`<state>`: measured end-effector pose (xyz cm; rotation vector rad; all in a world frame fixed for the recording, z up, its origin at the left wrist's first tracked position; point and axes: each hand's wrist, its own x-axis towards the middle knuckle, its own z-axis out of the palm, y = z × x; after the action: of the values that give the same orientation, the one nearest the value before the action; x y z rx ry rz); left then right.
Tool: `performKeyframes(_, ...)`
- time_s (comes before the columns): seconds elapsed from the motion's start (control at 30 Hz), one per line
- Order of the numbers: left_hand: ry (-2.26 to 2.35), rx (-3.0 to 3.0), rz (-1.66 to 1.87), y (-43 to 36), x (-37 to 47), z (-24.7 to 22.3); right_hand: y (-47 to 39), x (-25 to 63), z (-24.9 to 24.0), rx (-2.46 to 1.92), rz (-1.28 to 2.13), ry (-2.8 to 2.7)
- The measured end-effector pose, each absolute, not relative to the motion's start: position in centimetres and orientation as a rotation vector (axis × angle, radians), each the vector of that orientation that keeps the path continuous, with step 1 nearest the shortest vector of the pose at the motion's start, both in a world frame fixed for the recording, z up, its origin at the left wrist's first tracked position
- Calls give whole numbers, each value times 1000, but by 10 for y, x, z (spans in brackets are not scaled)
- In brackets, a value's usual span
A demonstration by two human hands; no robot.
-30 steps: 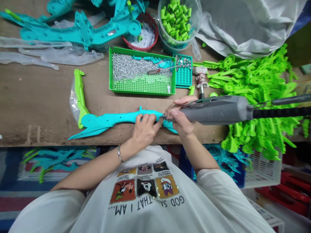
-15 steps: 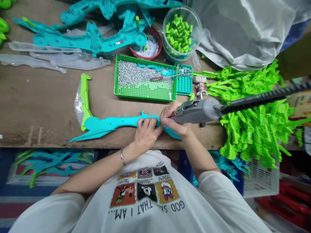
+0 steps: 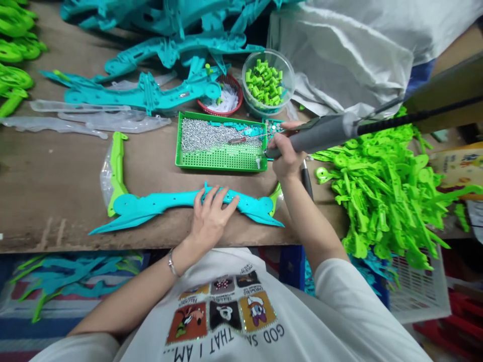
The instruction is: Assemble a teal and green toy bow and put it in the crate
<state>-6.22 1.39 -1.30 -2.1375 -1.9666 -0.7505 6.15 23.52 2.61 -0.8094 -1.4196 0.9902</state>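
Observation:
My left hand (image 3: pixel 209 216) lies across the middle of a turquoise plastic toy bow body (image 3: pixel 166 201) on the bench, fingers spread over its top. A lime green arm (image 3: pixel 118 171) with a clear piece stands out from the bow's left end. At the right end, another lime green arm (image 3: pixel 276 198) is partly hidden by my right forearm. My right hand (image 3: pixel 286 151) is wrapped round a grey power screwdriver (image 3: pixel 320 133), its front end over the right end of a green tray (image 3: pixel 222 167) of small silver screws (image 3: pixel 206 138).
A red basket (image 3: pixel 238 106) and a clear tub (image 3: pixel 290 83) of green pieces stand behind the tray. Turquoise bodies (image 3: pixel 143 95) and clear strips (image 3: pixel 124 120) lie back left. Lime green parts (image 3: pixel 377 191) are heaped at right, near a black-handled tool (image 3: pixel 306 181).
My right hand has lifted the power screwdriver off the bow body and carried it up to the tray. My left hand stays on the bow with its fingers more spread.

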Motion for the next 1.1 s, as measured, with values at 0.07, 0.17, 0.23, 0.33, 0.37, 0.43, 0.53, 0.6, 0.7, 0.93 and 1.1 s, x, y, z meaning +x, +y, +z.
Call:
performKeyframes(0.07,-1970,-2158,-752,14,-62,-13,242,58,17,-844,995,-1420)
performKeyframes(0.17,-1969,-2156,-781,14,-63,-13,246,54,11,-833,1002,-1376)
performKeyframes(0.23,-1960,-2143,-802,14,-63,-14,247,52,10,-832,988,-1371)
performKeyframes(0.33,-1940,-2134,-801,14,-63,-14,248,51,10,-847,983,-1383)
performKeyframes(0.37,-1938,-2130,-801,15,-63,-13,249,50,9,-839,994,-1385)
performKeyframes(0.43,-1945,-2115,-806,15,-62,-12,251,50,8,-816,1023,-1392)
performKeyframes(0.53,-1956,-2071,-839,17,-59,-12,254,51,9,-818,1024,-1425)
performKeyframes(0.6,-1952,-2051,-861,17,-58,-13,252,52,15,-835,991,-1448)
performKeyframes(0.7,-1992,-2065,-867,16,-57,-17,232,58,35,-837,968,-1456)
performKeyframes(0.93,-2104,-2108,-953,14,-57,-24,136,84,70,-639,1285,-1422)
performKeyframes(1.1,-2165,-2119,-999,15,-55,-24,114,98,45,-793,1324,-1510)
